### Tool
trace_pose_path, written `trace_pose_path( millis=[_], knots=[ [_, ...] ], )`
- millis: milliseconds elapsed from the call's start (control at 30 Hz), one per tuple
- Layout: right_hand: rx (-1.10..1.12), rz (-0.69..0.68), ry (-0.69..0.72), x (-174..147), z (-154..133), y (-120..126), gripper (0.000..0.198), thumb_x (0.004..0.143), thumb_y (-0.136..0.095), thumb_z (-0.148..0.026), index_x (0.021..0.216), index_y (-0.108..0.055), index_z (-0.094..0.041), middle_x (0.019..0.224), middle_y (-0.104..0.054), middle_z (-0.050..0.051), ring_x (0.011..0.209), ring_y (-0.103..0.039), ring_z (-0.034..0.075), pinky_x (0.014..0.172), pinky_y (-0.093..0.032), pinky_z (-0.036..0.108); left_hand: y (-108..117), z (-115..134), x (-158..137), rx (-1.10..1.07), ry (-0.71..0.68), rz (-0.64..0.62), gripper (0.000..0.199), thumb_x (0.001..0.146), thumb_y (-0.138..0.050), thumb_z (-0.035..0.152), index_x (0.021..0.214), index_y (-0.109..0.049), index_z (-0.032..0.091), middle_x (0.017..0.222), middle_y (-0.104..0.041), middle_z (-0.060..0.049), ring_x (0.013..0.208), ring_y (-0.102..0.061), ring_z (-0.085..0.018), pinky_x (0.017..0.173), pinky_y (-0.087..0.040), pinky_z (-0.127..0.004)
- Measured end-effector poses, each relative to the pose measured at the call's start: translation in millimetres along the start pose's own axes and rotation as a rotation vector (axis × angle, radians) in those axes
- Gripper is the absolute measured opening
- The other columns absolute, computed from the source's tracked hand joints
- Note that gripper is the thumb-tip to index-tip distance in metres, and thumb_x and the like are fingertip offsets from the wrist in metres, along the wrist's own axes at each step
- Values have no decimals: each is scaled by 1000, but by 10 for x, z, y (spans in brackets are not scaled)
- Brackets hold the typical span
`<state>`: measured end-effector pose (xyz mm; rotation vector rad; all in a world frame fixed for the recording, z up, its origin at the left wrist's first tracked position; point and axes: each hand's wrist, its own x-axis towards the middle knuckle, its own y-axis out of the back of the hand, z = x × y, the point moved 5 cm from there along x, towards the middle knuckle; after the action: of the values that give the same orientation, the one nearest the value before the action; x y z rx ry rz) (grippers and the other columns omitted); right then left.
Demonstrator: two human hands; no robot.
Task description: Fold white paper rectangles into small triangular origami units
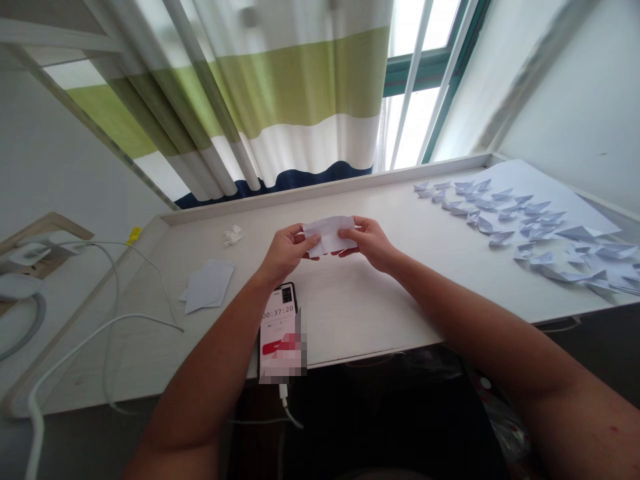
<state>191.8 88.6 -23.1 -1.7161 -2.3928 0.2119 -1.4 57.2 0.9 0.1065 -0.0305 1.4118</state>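
Note:
A small white sheet of paper is held up between my two hands, above the middle of the white desk. My left hand pinches its left end, thumb on the near face and fingers behind. At the other end my right hand grips it the same way, thumb pressed on the paper. Faint crease lines show on the sheet. Below my left hand lies a phone with a running time display, partly behind my left forearm. To the left rests a small pile of white paper sheets.
Many folded paper boats spread over the right side of the desk, some on a large white sheet. A crumpled tissue lies at back left. White cables cross the left side. A curtain hangs behind.

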Motion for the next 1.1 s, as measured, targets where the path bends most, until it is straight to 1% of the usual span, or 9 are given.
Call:
trace_pose_path(
  millis=[133, 233, 300, 467, 600, 767, 933, 1000, 1100],
  knots=[
    [52, -27, -18, -3, -46, 14, 30, 80, -90, -33, 102, -73, -21, 86, -81, 4, 68, -81, 22, 63, -71, 36, 34, 16, 19, -42, -18, 43, 42, 74, -95, 43, 102, -80, 16, 89, -81, -7, 76, -74, -19, 70, -64, -33],
    [105, -94, -16, -20, -93, 2, 12, 87, -78, -30, 93, -74, -20, 86, -79, 6, 76, -83, 23, 73, -71, 37, 46, 44, 26, -120, -36, 45, 22, 75, -86, 32, 91, -82, 17, 93, -81, -7, 83, -76, -19, 76, -65, -34],
    [118, -136, -6, -29, -112, -13, 17, 89, -72, -34, 86, -75, -18, 87, -79, 9, 82, -83, 25, 76, -71, 40, 40, 68, 22, -160, -45, 26, 16, 77, -78, 30, 84, -81, 16, 95, -81, -9, 87, -77, -21, 78, -65, -34],
    [10, -125, 46, -22, -99, -22, 42, 87, -83, -58, 85, -73, -18, 86, -78, 10, 82, -81, 25, 74, -70, 40, 41, 84, 8, -77, -62, 66, 27, 77, -86, 36, 91, -73, 17, 91, -78, -6, 82, -76, -19, 72, -61, -31],
    [-95, -157, 40, -32, -74, -35, 51, 74, -98, -48, 107, -69, -22, 80, -80, 3, 72, -78, 21, 68, -64, 35, 65, 77, 14, 39, -143, 140, 45, 73, -91, 32, 107, -66, 19, 83, -78, -2, 73, -72, -16, 64, -53, -26],
    [-241, -326, 9, -64, -28, -112, 34, 80, -93, -44, 89, -77, -16, 76, -75, 3, 65, -63, 14, 58, -46, 28, 12, 22, 28, 102, -141, 44, 50, 76, -90, 32, 118, -66, 20, 77, -76, 1, 64, -65, -13, 61, -48, -25],
    [-270, -236, 164, -23, -34, -93, 45, 83, -89, -61, 87, -80, -16, 82, -74, 4, 73, -61, 15, 70, -47, 32, 52, 147, -20, 386, -352, 161, 27, 86, -83, 32, 111, -75, 24, 120, -80, -8, 111, -74, -26, 90, -60, -40],
    [-286, -213, 202, -9, -33, -88, 51, 85, -85, -67, 89, -82, -17, 83, -75, 4, 75, -61, 16, 71, -47, 33, 36, 190, -46, 571, -429, 166, 16, 92, -80, 33, 106, -82, 26, 139, -76, -10, 135, -65, -31, 110, -56, -51],
    [-328, -204, 225, -4, -28, -92, 53, 86, -82, -71, 88, -83, -18, 82, -77, 5, 75, -62, 17, 70, -48, 33, -28, 186, -69, 703, -504, 80, 21, 94, -83, 39, 109, -85, 26, 145, -75, -10, 144, -60, -34, 124, -46, -59]
  ],
)
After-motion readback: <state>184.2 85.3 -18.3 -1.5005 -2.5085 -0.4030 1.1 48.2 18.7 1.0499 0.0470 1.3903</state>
